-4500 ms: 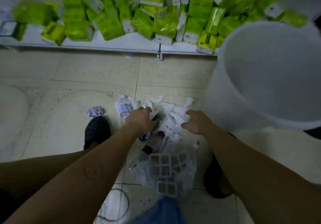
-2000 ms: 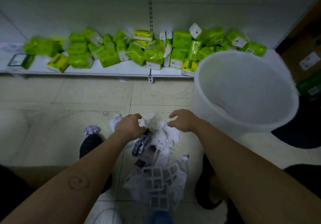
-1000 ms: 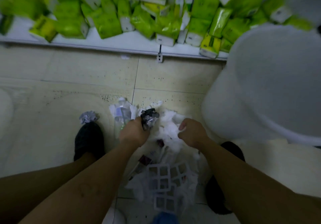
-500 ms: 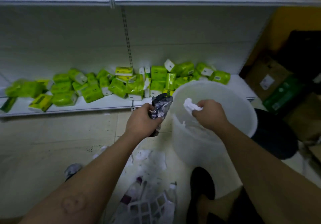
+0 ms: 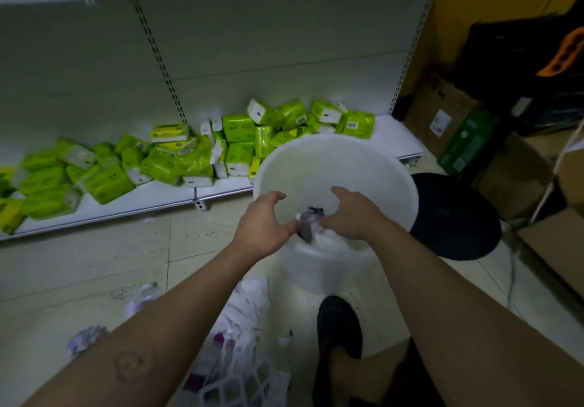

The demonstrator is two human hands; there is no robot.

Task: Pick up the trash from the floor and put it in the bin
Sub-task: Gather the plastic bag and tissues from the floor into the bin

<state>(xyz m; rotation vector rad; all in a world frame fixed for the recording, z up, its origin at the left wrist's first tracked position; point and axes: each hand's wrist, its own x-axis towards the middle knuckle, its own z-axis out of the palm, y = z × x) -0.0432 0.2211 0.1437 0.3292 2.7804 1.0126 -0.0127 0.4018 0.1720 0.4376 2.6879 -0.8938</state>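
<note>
Over the bin point(image 5: 373, 166), your left hand point(image 5: 262, 223) and right hand point(image 5: 350, 214) are spread, gripping nothing; dark wrapper point(image 5: 308, 221) loose between them. Withdraw only once it clears the rim.

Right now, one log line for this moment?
left hand open | right hand open | dark wrapper between them over white bin | trash pile on floor

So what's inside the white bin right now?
A dark crumpled wrapper and white tissue show inside the bin, by its near wall, between the left hand and right hand. The hands and that wall hide the bottom.
</note>
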